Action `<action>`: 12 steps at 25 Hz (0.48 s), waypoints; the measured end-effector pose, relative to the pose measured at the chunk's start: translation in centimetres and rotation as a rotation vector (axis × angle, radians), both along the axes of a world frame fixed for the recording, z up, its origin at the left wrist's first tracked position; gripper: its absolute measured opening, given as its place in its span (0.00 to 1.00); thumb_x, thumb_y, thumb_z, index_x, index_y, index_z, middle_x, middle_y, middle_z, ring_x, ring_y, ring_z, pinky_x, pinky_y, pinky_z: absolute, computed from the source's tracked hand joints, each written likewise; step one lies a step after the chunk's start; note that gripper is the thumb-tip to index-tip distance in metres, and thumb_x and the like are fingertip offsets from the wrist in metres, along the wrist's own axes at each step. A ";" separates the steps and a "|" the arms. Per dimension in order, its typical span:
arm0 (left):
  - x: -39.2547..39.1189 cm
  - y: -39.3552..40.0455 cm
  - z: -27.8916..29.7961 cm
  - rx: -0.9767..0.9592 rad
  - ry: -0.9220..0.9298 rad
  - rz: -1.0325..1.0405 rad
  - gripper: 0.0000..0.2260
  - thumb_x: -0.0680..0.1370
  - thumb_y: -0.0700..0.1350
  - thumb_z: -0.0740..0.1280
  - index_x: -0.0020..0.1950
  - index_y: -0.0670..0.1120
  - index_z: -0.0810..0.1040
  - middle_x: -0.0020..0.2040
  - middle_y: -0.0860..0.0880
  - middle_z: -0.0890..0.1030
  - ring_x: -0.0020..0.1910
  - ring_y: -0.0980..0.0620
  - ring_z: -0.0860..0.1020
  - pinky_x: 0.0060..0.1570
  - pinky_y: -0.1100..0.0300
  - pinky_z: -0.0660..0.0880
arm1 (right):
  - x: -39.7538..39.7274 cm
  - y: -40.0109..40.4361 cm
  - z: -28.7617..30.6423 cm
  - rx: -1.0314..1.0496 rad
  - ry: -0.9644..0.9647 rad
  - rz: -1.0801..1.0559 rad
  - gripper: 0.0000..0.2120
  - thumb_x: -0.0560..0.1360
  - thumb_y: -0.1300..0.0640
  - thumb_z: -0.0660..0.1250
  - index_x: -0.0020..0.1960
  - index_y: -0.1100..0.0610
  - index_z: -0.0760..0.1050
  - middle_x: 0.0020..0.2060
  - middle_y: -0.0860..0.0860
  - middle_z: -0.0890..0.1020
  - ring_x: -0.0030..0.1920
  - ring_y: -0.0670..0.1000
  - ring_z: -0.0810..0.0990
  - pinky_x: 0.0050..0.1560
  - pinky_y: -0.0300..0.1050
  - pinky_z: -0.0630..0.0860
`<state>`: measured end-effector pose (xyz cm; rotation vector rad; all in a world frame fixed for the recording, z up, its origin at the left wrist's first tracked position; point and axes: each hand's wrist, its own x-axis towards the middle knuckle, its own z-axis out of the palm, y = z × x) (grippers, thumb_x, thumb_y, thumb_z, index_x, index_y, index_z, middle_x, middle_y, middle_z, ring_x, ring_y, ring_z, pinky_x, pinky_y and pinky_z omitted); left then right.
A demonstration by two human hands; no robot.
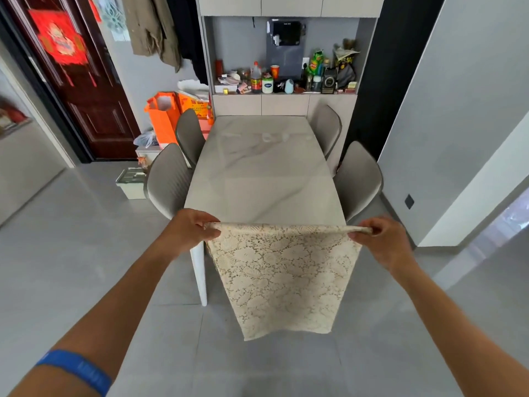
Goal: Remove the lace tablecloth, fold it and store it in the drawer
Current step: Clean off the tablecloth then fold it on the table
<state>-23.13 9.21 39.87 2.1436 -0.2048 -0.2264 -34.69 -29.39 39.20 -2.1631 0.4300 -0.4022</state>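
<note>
Lace tablecloth (282, 270), cream floral openwork, folded, between left hand (191, 228) and right hand (382, 239).

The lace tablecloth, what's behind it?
Behind the hanging lace tablecloth you can see grey floor and the table's near edge. It covers whatever stands under the table's right side, so that part can't be seen.

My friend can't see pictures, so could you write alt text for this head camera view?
Two bare hands, left hand and right hand, hold a cream lace tablecloth by its top edge so it hangs in front of a bare marble-look table. Four grey chairs flank the table; a cluttered shelf stands behind.
</note>
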 end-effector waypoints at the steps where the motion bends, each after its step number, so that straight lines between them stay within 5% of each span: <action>1: 1.9 0.0 0.6 0.039 -0.061 0.017 0.10 0.69 0.37 0.78 0.40 0.52 0.83 0.36 0.52 0.83 0.33 0.57 0.79 0.32 0.73 0.71 | 1.7 -0.2 1.0 0.008 0.013 0.047 0.09 0.67 0.62 0.79 0.35 0.54 0.80 0.39 0.48 0.79 0.36 0.44 0.76 0.34 0.27 0.69; 5: 10.3 0.9 4.1 -0.169 0.044 -0.093 0.07 0.71 0.36 0.75 0.47 0.45 0.83 0.45 0.47 0.82 0.43 0.53 0.79 0.48 0.61 0.73 | 8.4 -1.9 5.1 0.250 0.056 0.296 0.06 0.68 0.65 0.76 0.41 0.60 0.80 0.29 0.43 0.82 0.31 0.38 0.78 0.33 0.25 0.71; 8: 16.1 0.7 6.1 -0.496 0.153 -0.122 0.06 0.70 0.37 0.72 0.46 0.43 0.81 0.40 0.47 0.84 0.40 0.55 0.81 0.44 0.65 0.77 | 14.2 -3.5 7.2 0.511 0.003 0.325 0.05 0.68 0.65 0.73 0.42 0.59 0.79 0.33 0.49 0.85 0.36 0.45 0.83 0.36 0.33 0.78; 10: 20.2 -0.6 6.5 -0.457 0.129 -0.064 0.06 0.72 0.36 0.72 0.45 0.45 0.83 0.38 0.51 0.85 0.38 0.56 0.82 0.40 0.65 0.77 | 18.7 -4.1 7.7 0.501 0.049 0.271 0.06 0.69 0.64 0.75 0.44 0.57 0.81 0.36 0.47 0.86 0.38 0.44 0.84 0.38 0.35 0.78; 12: 25.7 -2.5 5.9 -0.248 0.067 0.009 0.04 0.75 0.37 0.72 0.47 0.44 0.84 0.38 0.49 0.83 0.39 0.54 0.78 0.42 0.61 0.73 | 24.9 -5.1 6.9 0.271 0.169 0.181 0.05 0.70 0.60 0.76 0.42 0.54 0.82 0.32 0.43 0.85 0.36 0.44 0.81 0.38 0.36 0.73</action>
